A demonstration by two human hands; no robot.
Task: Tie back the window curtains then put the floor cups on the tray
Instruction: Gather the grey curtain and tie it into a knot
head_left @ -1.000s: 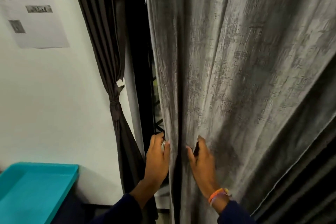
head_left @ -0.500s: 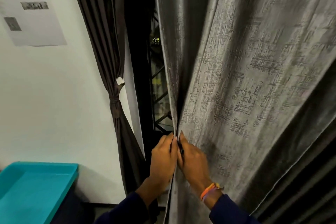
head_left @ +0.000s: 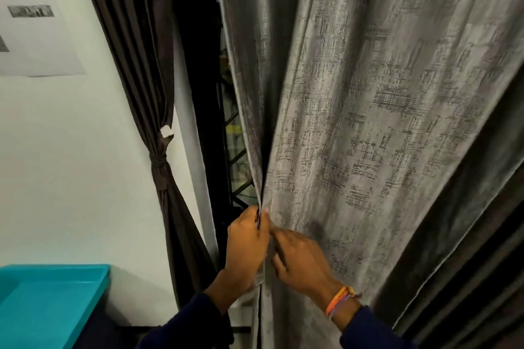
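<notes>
White wall and a dark window frame back us. At the window's left edge, the brown curtain [head_left: 158,161] already hangs tied. Our left hand [head_left: 247,246] and right hand [head_left: 300,261] both pinch the grey curtain [head_left: 368,122], gathered but untied. No cups show; the teal tray [head_left: 48,306] waits.

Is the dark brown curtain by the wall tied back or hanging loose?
Tied back: the dark brown curtain is cinched by a band at mid-height and flares out below it.
</notes>
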